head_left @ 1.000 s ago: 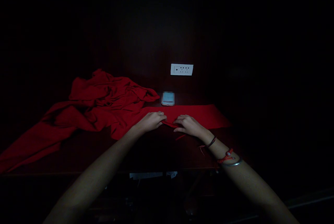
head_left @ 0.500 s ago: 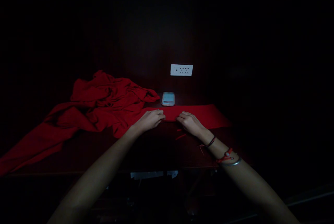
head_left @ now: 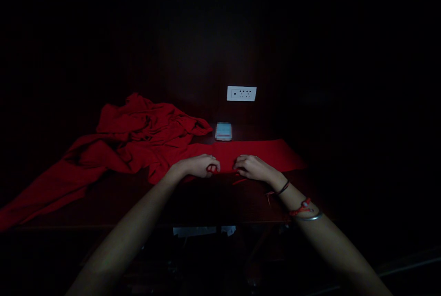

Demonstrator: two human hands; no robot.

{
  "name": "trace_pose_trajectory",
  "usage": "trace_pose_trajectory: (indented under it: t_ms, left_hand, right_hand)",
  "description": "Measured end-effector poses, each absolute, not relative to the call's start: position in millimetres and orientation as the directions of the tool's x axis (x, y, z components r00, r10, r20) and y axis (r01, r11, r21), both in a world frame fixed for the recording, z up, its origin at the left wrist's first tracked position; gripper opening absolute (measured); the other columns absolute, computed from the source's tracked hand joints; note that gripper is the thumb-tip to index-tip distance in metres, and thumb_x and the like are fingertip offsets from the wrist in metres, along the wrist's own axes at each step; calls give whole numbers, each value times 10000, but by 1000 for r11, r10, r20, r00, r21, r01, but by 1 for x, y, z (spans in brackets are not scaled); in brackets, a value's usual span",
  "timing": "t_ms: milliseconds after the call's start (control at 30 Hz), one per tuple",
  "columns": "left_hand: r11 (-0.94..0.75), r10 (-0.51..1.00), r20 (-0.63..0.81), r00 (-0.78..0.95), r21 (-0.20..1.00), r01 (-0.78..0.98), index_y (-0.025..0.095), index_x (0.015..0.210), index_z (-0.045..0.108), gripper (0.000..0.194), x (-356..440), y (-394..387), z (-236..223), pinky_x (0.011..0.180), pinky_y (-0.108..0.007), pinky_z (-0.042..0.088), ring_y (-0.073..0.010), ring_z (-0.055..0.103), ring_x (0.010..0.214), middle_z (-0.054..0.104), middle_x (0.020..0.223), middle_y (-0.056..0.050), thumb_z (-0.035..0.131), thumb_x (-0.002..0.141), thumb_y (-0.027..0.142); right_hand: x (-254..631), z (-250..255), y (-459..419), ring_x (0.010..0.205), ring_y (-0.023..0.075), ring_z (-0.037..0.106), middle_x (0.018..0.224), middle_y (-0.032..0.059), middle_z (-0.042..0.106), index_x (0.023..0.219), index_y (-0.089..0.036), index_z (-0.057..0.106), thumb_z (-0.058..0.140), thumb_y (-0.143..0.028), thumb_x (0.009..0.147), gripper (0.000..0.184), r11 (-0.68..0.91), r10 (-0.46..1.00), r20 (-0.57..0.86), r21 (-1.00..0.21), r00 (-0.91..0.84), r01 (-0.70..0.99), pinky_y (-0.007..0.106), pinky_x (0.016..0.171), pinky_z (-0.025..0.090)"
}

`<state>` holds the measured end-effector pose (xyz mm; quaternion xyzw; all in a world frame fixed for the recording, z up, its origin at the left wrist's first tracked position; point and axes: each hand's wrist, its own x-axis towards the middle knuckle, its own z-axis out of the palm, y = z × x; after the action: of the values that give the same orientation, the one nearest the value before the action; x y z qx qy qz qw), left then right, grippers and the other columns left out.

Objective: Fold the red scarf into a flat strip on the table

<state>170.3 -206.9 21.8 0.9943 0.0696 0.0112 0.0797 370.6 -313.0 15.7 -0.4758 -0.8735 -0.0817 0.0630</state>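
Observation:
A long piece of red cloth [head_left: 268, 151] lies on the dark table, flat on the right and bunched into a crumpled heap on the left. My left hand [head_left: 202, 166] pinches the near edge of its flat part, with a bit of red fabric between curled fingers. A short way to the right, my right hand [head_left: 253, 167] has its fingers closed at the same edge; the fingertips are partly hidden. A thin red strip lies just below the right fingers. Bracelets and a metal bangle circle the right forearm.
A phone [head_left: 223, 132] with a lit, blurred screen lies behind the cloth. Above it, a white socket plate [head_left: 241, 93] is fixed to the dark back wall. The table's front edge runs below my hands, with pale objects under it. Everything around is very dark.
Both hands have come slightly toward me, and the near edge of the flat cloth has come nearer with them. The phone and crumpled heap stay put.

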Motion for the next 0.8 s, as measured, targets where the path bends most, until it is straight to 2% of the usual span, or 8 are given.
trace_pose_trajectory:
  t_ms: [100, 267, 367, 500, 567, 633, 700, 800]
  left_hand:
    - [-984, 142, 63, 988, 121, 133, 178, 774, 561, 142, 173, -210, 22, 647, -192, 364, -114, 492, 681, 535, 715, 11, 466, 694, 110]
    - [-985, 170, 157, 973, 41, 165, 178, 830, 547, 158, 178, -217, 21, 694, -216, 371, -138, 502, 770, 540, 852, -28, 439, 731, 121]
    - [-984, 178, 134, 975, 7, 179, 169, 755, 552, 143, 177, -215, 23, 673, -213, 368, -135, 496, 735, 541, 787, -23, 447, 703, 88]
    - [-983, 146, 18, 989, 118, 143, 172, 758, 561, 88, 176, -210, 21, 615, -195, 368, -108, 490, 636, 539, 669, 16, 496, 745, 230]
    - [-974, 186, 83, 979, 146, 173, 170, 818, 573, 226, 179, -208, 17, 677, -211, 377, -117, 510, 711, 564, 749, -5, 414, 813, 331]
    - [-958, 272, 185, 944, 140, 249, 183, 979, 553, 335, 182, -207, 9, 808, -268, 351, -159, 489, 915, 553, 980, -51, 332, 845, 396]
    - [-923, 377, 168, 911, 155, 353, 227, 1182, 427, 458, 185, -206, 2, 917, -364, 268, -227, 353, 1130, 398, 1246, -81, 316, 825, 490]
    - [-853, 484, -75, 872, 182, 489, 282, 1313, 200, 694, 186, -201, -7, 965, -476, 139, -314, 94, 1254, 119, 1400, -76, 318, 734, 646]
  right_hand:
    - [370, 18, -315, 789, 143, 500, 826, 54, 568, 826, -152, 597, 473, -109, 765, 145, 519, 823, 211, 96, -527, 849, 244, 716, 375]
    - [366, 18, -317, 798, 164, 497, 870, 91, 562, 872, -136, 601, 432, -128, 793, 188, 423, 840, 319, 123, -439, 898, 274, 706, 385]
    - [371, 17, -317, 781, 140, 522, 860, 63, 586, 881, -145, 617, 476, -106, 760, 190, 503, 847, 218, -36, -485, 863, 247, 714, 393]
    - [386, 21, -317, 729, 117, 550, 809, 38, 612, 876, -155, 636, 473, -249, 802, 203, 494, 870, 165, -295, -465, 818, 224, 688, 410]
    - [393, 22, -316, 798, 131, 549, 867, 56, 612, 928, -161, 627, 417, -323, 832, 282, 437, 894, 254, -323, -368, 839, 248, 742, 407]
    - [397, 20, -314, 962, 167, 500, 1032, 82, 569, 1069, -183, 565, 407, -389, 827, 355, 364, 911, 312, -305, -268, 880, 302, 849, 368]
    - [397, 16, -313, 1142, 235, 360, 1239, 103, 427, 1222, -219, 426, 451, -480, 774, 519, 249, 957, 218, -278, -191, 928, 399, 935, 284]
    - [394, 11, -313, 1254, 319, 94, 1392, 90, 160, 1322, -263, 220, 452, -610, 695, 753, 57, 990, -114, -236, -86, 970, 532, 969, 124]
